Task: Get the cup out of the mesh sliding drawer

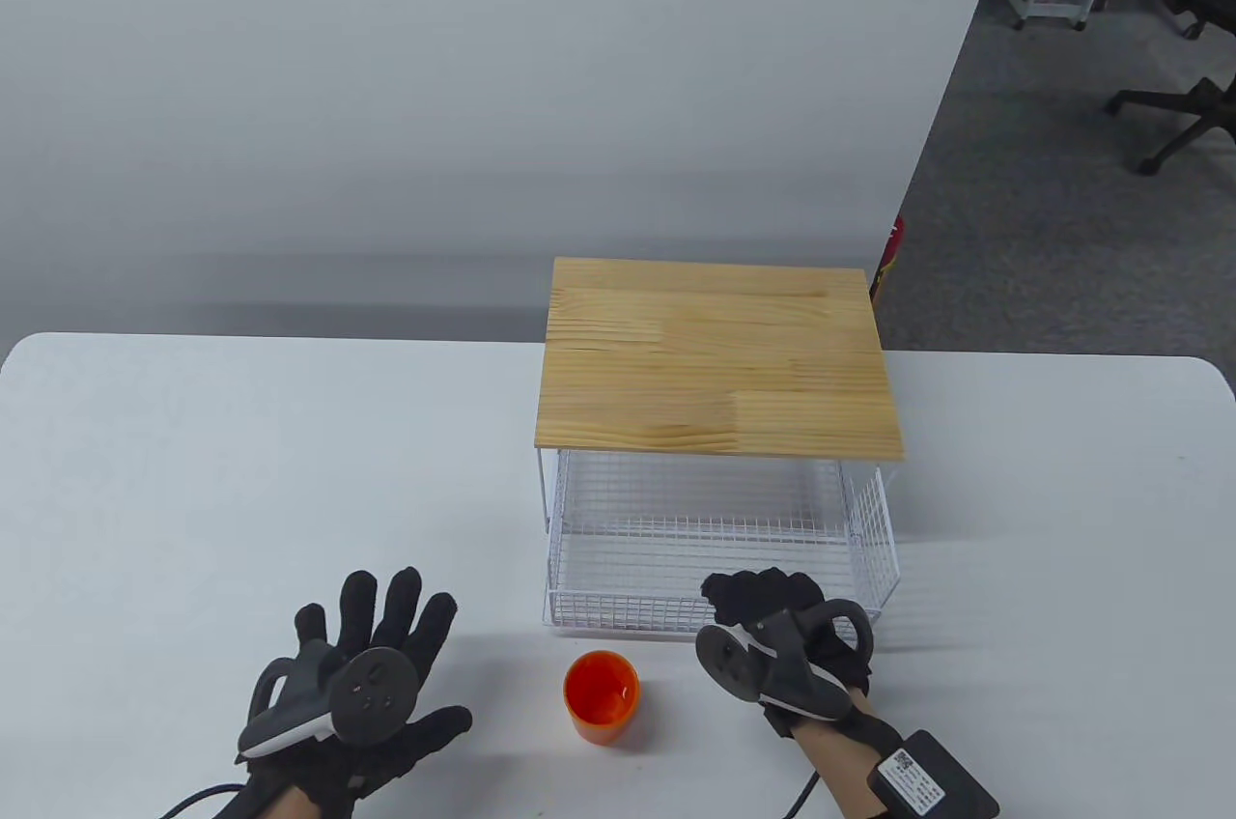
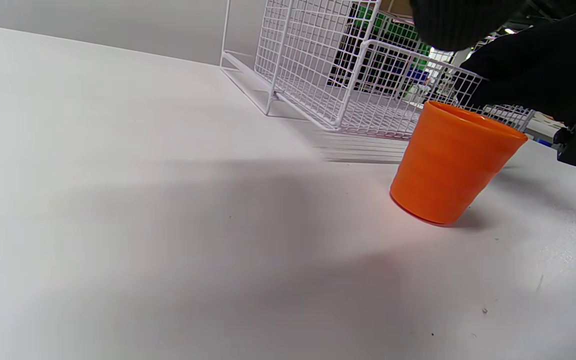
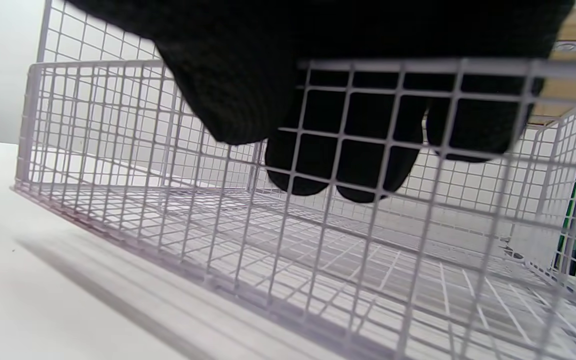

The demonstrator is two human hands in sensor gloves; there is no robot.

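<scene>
Black-gloved right hand (image 1: pixel 772 611) fingertips (image 3: pixel 313 170) hidden behind drawer (image 1: pixel 628 611) mesh

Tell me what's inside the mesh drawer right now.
Only the right hand's fingers, hooked over the front rim of the mesh drawer. The cup stands outside. The drawer's rear is hidden under the wooden top.

cup (image 1: pixel 601 696): orange | mesh drawer (image 1: pixel 715 558): white grid | top board (image 1: pixel 719 357): pale wood grain | hands (image 1: pixel 362 674): black gloves
</scene>
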